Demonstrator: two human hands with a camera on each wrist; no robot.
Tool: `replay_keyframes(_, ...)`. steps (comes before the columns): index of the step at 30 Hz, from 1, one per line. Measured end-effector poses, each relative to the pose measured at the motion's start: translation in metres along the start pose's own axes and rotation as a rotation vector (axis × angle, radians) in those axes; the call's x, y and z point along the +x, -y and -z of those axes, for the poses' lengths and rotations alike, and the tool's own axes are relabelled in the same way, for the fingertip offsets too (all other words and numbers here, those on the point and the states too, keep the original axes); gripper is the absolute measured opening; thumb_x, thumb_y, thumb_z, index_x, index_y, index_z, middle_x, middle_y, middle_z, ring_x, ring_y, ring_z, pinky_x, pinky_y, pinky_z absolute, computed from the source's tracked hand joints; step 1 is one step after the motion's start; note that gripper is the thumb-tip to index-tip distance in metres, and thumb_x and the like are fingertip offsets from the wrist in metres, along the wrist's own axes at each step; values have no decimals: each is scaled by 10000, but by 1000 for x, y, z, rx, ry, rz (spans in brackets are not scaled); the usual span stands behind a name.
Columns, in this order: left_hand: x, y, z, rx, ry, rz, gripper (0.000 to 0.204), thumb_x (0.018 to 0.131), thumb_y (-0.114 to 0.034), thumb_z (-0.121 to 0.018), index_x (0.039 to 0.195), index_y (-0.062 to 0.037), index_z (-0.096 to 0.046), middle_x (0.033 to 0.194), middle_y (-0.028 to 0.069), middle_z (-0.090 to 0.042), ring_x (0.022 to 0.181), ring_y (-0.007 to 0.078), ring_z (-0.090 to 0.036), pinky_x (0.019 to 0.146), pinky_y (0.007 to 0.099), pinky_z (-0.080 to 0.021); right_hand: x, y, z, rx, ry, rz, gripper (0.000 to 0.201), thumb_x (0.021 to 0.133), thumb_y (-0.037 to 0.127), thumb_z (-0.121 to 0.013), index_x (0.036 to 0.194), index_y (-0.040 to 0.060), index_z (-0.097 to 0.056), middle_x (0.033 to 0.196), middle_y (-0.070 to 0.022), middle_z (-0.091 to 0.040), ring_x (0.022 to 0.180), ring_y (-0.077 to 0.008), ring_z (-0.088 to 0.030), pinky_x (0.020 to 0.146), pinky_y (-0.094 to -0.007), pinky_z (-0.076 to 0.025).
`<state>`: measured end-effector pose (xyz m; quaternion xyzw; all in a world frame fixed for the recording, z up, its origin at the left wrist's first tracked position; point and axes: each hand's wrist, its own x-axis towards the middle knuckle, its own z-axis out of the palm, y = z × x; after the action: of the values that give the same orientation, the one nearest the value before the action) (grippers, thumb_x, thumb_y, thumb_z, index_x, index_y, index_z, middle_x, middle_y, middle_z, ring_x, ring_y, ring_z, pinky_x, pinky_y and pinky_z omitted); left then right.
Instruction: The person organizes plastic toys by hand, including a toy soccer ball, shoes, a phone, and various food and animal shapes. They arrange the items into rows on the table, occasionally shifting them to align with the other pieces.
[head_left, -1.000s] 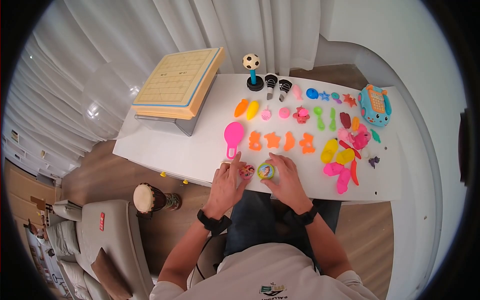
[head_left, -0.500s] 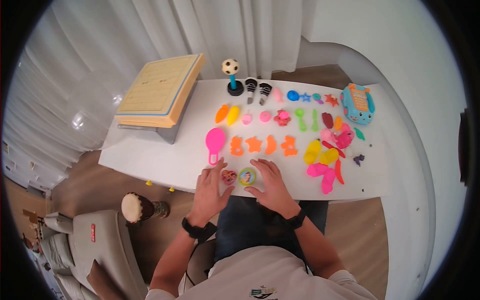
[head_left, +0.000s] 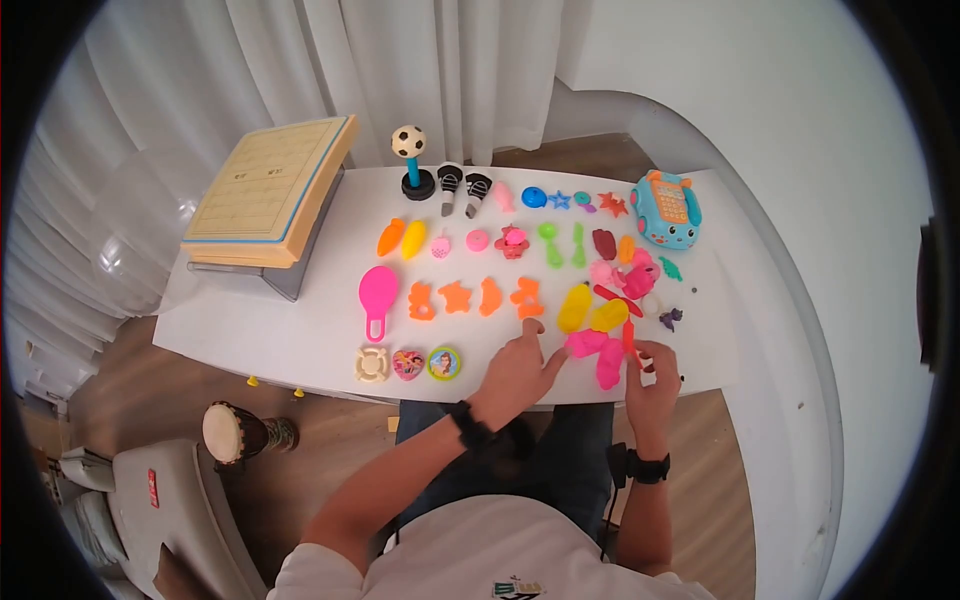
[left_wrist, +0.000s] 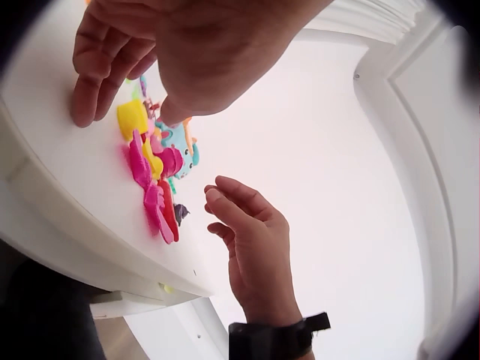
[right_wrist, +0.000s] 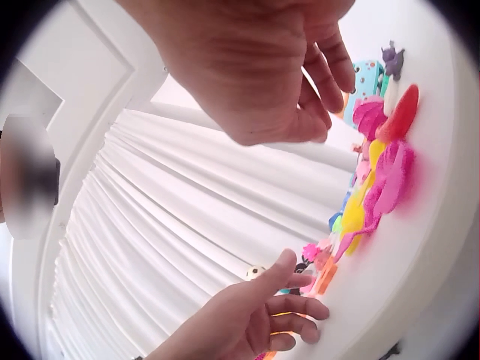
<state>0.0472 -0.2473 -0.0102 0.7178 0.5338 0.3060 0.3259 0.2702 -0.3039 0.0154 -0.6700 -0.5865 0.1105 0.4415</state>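
Note:
My left hand (head_left: 512, 378) hovers low at the front of the white table with its fingers loosely spread, left of a pink two-lobed toy mould (head_left: 600, 362). Over the right front part, my right hand (head_left: 652, 388) is held with bent, loose fingers beside the pink mould and a long red toy piece (head_left: 628, 338). From the left wrist view, nothing shows between the fingers of the right hand (left_wrist: 255, 240). Yellow toy moulds (head_left: 575, 308) lie just behind the pink one. A cream ring (head_left: 372, 364), a heart-shaped pink disc (head_left: 408, 364) and a green-rimmed round disc (head_left: 444, 363) stand in a row.
Several orange shapes (head_left: 457, 296) and a pink paddle (head_left: 378, 292) form another row. Behind are small toys, a football on a stand (head_left: 408, 142) and a blue toy phone (head_left: 668, 212). A board box (head_left: 270, 190) sits on a stand at left. The table's front edge runs close to the body.
Both hands have left the heart-shaped and green-rimmed discs and moved right towards the pink and yellow moulds. The discs stay in place beside the cream ring. The head view has shifted right.

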Motion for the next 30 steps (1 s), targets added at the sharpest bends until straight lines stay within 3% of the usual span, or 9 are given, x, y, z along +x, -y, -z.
replay_keyframes(2,16,-5,-23,-27,-79,14,584,976,-414,-783,1214,42,-506,712,155,-720,721,396,-745,653,475,-580,-7,7,6,-62,54,114,311,888,-8,-776,1192,27,-719,1188,-157,-714,1139,-374,-661,982,-443,-556)
replay_keyframes(3,20,-8,-30,-29,-75,8,584,976,-414,-783,1214,42,-506,712,155,-720,721,396,-745,653,475,-580,-11,10,7,-120,118,226,328,876,12,-790,1195,26,-716,1201,-158,-705,1158,-376,-652,988,-445,-555)
replay_keyframes(7,27,-9,-44,-25,-103,22,553,942,-363,-811,1215,18,-519,792,174,-745,776,381,-758,687,465,-588,-25,3,-2,-167,208,263,352,856,50,-814,1192,22,-711,1261,-148,-683,1188,-382,-638,995,-460,-554)
replay_keyframes(12,6,2,-14,-62,-15,102,448,919,-280,-816,1204,-11,-600,884,175,-766,823,370,-762,728,458,-596,-34,7,-9,-153,237,260,323,858,38,-806,1165,20,-708,1251,-141,-675,1180,-375,-639,982,-457,-559)
replay_keyframes(15,-13,24,20,-17,-33,20,328,928,-231,-790,1192,-59,-700,921,161,-767,850,360,-749,763,465,-591,-38,25,-10,-89,305,261,301,864,11,-788,1153,16,-705,1237,-137,-674,1175,-374,-638,985,-451,-560)
replay_keyframes(21,5,39,106,315,215,-4,216,985,-139,-656,1152,-145,-793,1061,169,-666,1018,351,-687,913,439,-544,-31,27,-26,30,403,385,324,859,-78,-712,1169,15,-707,1273,-134,-675,1224,-378,-628,1021,-453,-553)
replay_keyframes(23,18,39,119,416,507,-19,249,1006,-116,-597,1160,-141,-791,1126,174,-619,1051,363,-667,927,430,-534,-24,24,-32,30,420,430,355,837,-122,-678,1165,12,-701,1285,-134,-667,1248,-384,-617,1037,-458,-548)
replay_keyframes(28,31,44,99,417,458,-154,275,991,-70,-601,1193,-134,-776,1157,158,-616,1051,369,-661,916,436,-539,-19,36,-32,-37,355,474,470,770,-183,-603,1180,25,-703,1314,-146,-668,1304,-401,-583,1083,-494,-517)
replay_keyframes(30,24,40,92,258,312,-212,280,955,-16,-644,1204,-83,-752,1181,148,-622,1070,359,-659,942,444,-542,-30,36,-32,-30,319,439,488,771,-176,-602,1202,31,-698,1337,-147,-659,1303,-399,-578,1085,-487,-513)
